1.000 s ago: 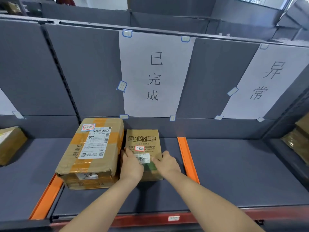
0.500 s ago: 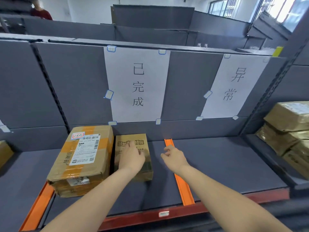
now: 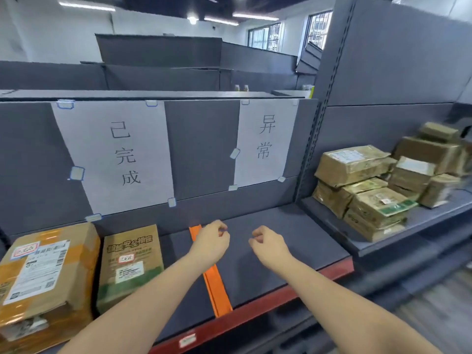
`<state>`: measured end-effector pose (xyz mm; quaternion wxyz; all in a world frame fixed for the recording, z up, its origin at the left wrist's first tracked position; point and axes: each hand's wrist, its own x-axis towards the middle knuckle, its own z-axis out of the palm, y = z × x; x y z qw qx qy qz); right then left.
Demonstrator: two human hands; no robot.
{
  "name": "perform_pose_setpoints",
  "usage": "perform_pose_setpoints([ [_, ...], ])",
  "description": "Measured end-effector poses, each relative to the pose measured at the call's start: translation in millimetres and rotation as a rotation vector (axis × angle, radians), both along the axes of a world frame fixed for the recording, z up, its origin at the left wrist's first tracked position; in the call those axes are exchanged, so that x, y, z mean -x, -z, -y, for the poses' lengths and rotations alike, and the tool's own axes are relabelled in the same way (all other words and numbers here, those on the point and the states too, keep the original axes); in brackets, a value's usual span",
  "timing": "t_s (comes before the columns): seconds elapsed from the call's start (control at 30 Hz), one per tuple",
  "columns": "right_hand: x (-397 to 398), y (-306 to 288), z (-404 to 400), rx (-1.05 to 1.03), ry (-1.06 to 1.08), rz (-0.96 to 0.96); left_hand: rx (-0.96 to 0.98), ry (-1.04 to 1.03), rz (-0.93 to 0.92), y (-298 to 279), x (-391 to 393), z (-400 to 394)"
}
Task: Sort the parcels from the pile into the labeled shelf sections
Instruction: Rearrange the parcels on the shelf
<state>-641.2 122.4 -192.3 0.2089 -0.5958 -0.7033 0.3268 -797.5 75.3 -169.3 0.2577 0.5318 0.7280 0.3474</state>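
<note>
Both arms outstretched over the shelf (image 3: pixel 293 241), left hand (image 3: pixel 210 243) above the orange divider (image 3: pixel 213 282), right hand (image 3: pixel 268 245) beside it, fingers loosely curled, empty.

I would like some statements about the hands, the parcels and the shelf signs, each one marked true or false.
1. The left hand grips the green-printed parcel. False: it holds nothing and hovers above the orange divider.
2. The right hand holds nothing. True.
3. The green-printed parcel lies below the sign 已完成. True.
4. The section below the sign 异常 holds two parcels. False: no parcel lies there.
5. A pile of parcels sits on the shelf to the right. True.
</note>
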Motion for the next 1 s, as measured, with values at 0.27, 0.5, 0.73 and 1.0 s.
perform_pose_setpoints([
  [0.27, -126, -14, -10, -0.019, 0.089, 0.021, 0.017, 0.158, -0.018, -15, -113, -27],
  [0.5, -245, -21, -14, -0.031, 0.178, 0.011, 0.047, 0.268, 0.003, -18, -230, -48],
  [0.73, -340, -27, -31, -0.049, 0.252, 0.023, 0.049, 0.325, 0.012, -21, -324, -66],
  [1.0, -420, -30, -48, -0.044, 0.361, -0.033, 0.058, 0.407, 0.032, -31, -402, -101],
])
